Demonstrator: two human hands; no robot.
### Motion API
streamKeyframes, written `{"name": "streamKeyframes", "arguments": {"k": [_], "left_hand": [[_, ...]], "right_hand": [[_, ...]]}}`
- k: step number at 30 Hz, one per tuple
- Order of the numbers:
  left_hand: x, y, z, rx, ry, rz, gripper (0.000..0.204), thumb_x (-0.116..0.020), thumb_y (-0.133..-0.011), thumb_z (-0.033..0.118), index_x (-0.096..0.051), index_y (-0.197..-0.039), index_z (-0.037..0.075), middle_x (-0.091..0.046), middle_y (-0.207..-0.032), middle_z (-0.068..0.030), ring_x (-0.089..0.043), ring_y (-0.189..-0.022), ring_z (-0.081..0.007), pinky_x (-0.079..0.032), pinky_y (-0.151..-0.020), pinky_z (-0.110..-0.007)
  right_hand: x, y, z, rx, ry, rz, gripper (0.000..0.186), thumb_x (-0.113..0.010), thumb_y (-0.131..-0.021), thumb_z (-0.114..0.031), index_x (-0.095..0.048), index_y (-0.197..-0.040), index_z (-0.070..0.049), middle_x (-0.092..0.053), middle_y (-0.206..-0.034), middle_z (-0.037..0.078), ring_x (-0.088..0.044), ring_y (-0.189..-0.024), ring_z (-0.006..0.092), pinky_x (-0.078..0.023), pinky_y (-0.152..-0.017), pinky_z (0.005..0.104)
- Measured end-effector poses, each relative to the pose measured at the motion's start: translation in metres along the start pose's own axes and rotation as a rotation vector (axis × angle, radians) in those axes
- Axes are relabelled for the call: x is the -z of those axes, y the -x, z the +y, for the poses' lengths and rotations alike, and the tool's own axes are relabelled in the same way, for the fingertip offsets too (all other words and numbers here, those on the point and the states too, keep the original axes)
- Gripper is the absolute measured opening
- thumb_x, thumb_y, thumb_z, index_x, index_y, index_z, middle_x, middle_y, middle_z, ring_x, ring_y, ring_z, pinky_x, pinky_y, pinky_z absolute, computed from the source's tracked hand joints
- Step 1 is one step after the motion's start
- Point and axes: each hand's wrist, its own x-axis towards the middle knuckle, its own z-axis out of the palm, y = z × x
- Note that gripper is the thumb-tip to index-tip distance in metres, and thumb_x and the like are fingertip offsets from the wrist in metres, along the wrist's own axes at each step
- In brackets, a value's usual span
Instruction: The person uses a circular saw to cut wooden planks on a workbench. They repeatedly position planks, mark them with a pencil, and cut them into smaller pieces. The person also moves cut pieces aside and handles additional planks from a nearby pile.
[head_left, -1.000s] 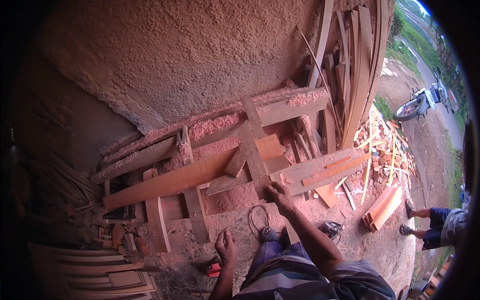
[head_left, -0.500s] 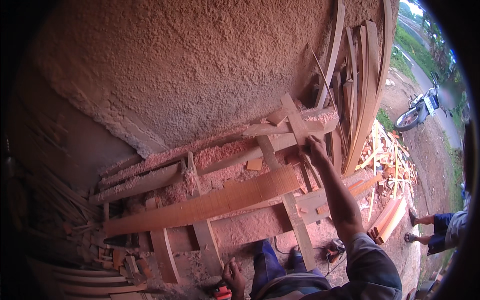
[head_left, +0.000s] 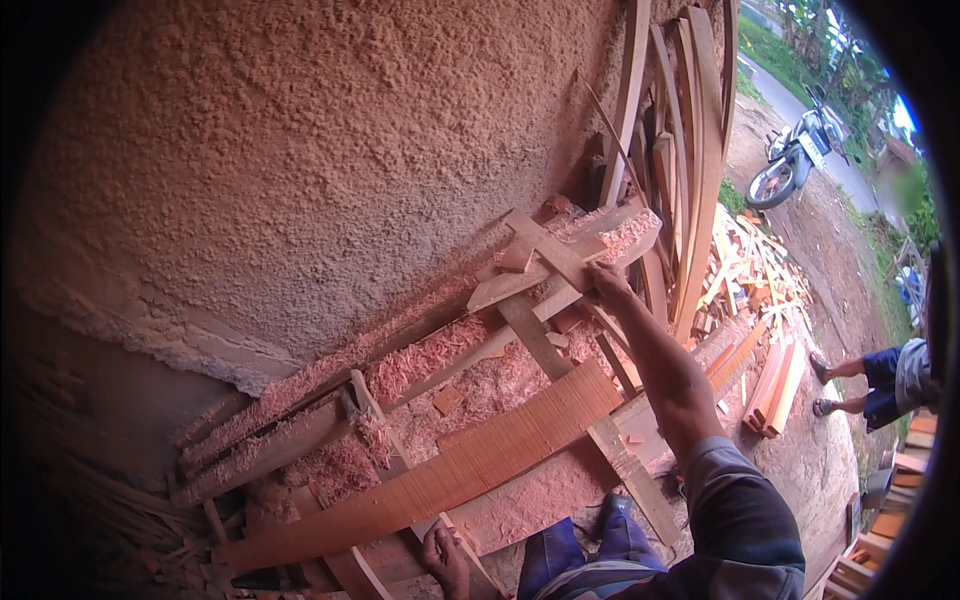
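My right hand (head_left: 606,284) reaches to the far side of the workbench, its fingers closed at the near end of a short flat board (head_left: 545,246). That board lies crosswise over a piece of wood with a pointed end (head_left: 490,290). My left hand (head_left: 446,562) is low in view, fingers curled, just below a long curved plank (head_left: 480,430) and beside a crosspiece (head_left: 468,545). Whatever its fingers may hold is hidden. The orange-brown plank, ribbed with fine cross lines, rests across several crosspieces, its wide end to the right.
Pink shavings (head_left: 400,370) cover the bench beams by a rough wall (head_left: 330,180). Long curved boards (head_left: 705,150) lean at the far right, near a heap of offcuts (head_left: 750,270) and stacked lengths (head_left: 775,390). Another person's legs (head_left: 850,385) and a motorbike (head_left: 795,160) are farther right.
The view has turned, so the bench and plank appear more tilted. My left hand is now closer to the plank's lower edge. My right hand stays at the short board's end.
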Motion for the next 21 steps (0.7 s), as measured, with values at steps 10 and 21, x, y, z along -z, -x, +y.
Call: {"name": "streamKeyframes", "arguments": {"k": [10, 21], "left_hand": [[-0.028, -0.013, 0.031, 0.078, -0.077, -0.068, 0.037, -0.05, -0.109, 0.022, -0.062, -0.131, -0.005, -0.067, -0.098, -0.0085, -0.058, -0.074, -0.011, -0.047, -0.065, -0.024], [-0.101, 0.038, 0.069, -0.107, 0.0, -0.284, 0.03, -0.051, -0.108, 0.014, -0.063, -0.126, -0.007, -0.064, -0.088, -0.0085, -0.053, -0.066, -0.0106, -0.043, -0.056, -0.023]], "right_hand": [[0.101, 0.121, 0.046, 0.63, 0.678, 0.228, 0.036, -0.062, -0.1, -0.034, -0.073, -0.122, -0.007, -0.075, -0.107, 0.022, -0.073, -0.104, 0.0335, -0.055, -0.091, 0.0425], [0.281, 0.214, 0.111, -0.026, 0.822, 0.946, 0.062, -0.073, -0.089, -0.036, -0.051, -0.145, -0.02, -0.041, -0.153, 0.018, -0.043, -0.14, 0.0398, -0.044, -0.11, 0.0476]]}}
